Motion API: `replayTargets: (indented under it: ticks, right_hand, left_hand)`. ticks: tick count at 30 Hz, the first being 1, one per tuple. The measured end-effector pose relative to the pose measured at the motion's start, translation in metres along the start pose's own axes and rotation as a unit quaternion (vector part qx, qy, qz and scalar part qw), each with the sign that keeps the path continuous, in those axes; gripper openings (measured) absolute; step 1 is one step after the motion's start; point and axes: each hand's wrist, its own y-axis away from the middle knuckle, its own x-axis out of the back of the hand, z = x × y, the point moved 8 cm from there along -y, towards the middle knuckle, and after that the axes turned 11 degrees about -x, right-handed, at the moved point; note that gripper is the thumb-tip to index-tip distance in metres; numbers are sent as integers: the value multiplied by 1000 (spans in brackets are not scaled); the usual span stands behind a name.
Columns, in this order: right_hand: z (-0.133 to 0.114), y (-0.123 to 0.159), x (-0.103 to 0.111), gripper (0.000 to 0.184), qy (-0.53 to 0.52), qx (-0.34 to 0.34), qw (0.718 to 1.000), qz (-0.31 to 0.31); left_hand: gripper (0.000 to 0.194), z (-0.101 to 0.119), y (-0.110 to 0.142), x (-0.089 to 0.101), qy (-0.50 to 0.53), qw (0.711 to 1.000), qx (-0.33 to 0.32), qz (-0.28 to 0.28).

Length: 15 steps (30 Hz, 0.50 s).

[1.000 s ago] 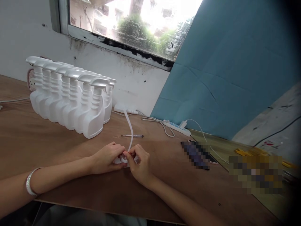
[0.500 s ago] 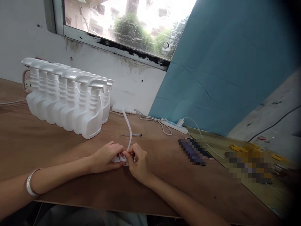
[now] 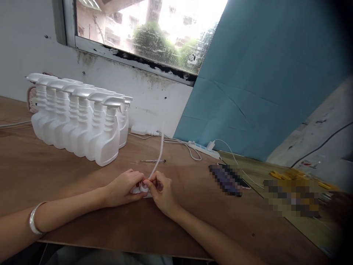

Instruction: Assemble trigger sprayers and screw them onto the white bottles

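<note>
My left hand (image 3: 124, 188) is closed around a white trigger spray head (image 3: 143, 188), mostly hidden by the fingers, low over the table. From it a long translucent dip tube (image 3: 160, 148) rises and curves to the right. My right hand (image 3: 163, 192) pinches this tube close to its base, where it meets the spray head. Just beyond my hands a thin screwdriver (image 3: 151, 161) lies across the table, behind the tube. Rows of white spray bottles (image 3: 107, 146) stand upright to the left, topped with trigger heads.
The brown wooden table (image 3: 82, 224) runs to the wall below a window (image 3: 154, 40). A white power strip (image 3: 204, 149) and cables lie along the back. Pixelated phones (image 3: 227, 179) rest at the right. Beyond them are yellow items (image 3: 289, 176) and a dim shape at the edge.
The tube's free end has swung to the right, and its lower part leans more that way. Both hands stay in nearly the same place. The view has tilted slightly upward.
</note>
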Motion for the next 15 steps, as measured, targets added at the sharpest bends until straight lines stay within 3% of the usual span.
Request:
replayTargets:
  ticks: [8, 15]
  right_hand:
    - [7, 2, -4, 18, -59, -16, 998, -16]
    - [12, -1, -7, 18, -95, -59, 992, -58]
  left_hand:
    - [9, 3, -1, 5, 11, 1000, -2, 7]
    - [19, -8, 3, 3, 95, 993, 66, 30]
